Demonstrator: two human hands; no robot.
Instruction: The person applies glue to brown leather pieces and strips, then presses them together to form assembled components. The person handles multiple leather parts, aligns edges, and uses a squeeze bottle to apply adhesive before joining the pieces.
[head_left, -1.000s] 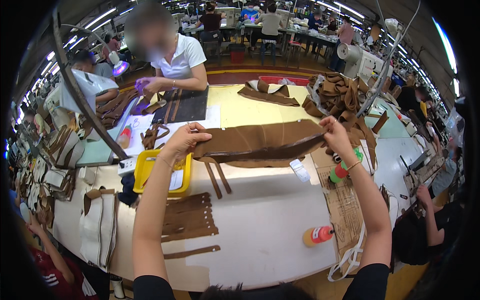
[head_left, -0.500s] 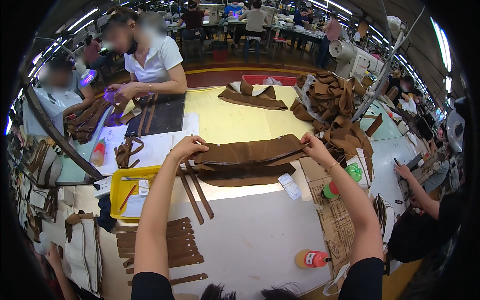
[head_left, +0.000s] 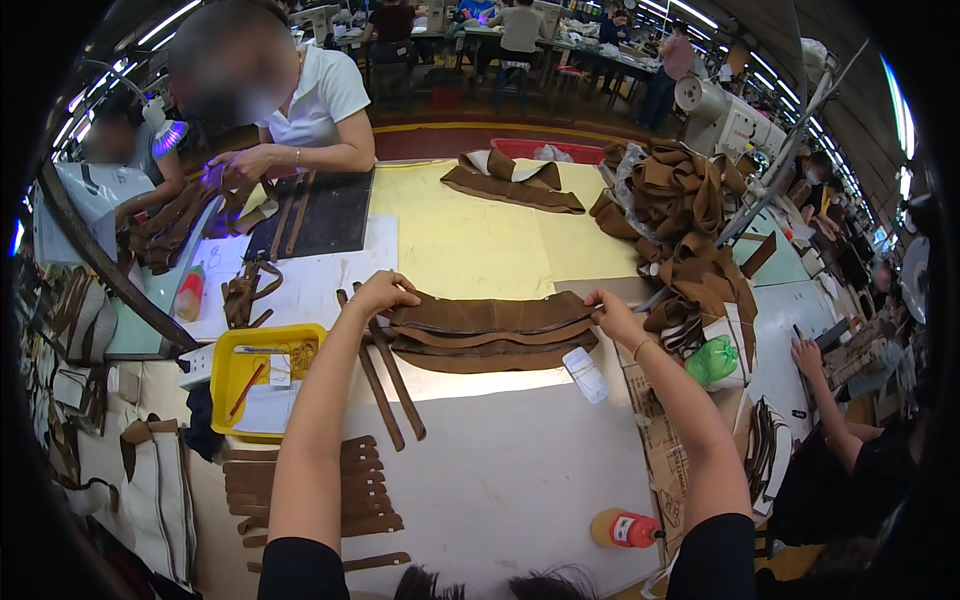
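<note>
A long, curved brown leather piece is stretched between my hands, its dark lower edge facing me. My left hand pinches its left end, and my right hand pinches the right end. Just below it on the table lies a second brown leather piece, partly covered by the held one. Two narrow brown strips run beside my left wrist. Near my right hand is a small white card-like item.
A yellow tray with a red pencil and papers stands left. Several brown strips lie near my left forearm. A red-and-yellow bottle and a green one are right. Brown pieces are heaped at back right; a co-worker sits across.
The held leather piece has come down nearer the one below it, and its right end has moved left with my right hand. Both hands keep their pinch. The view has shifted slightly.
</note>
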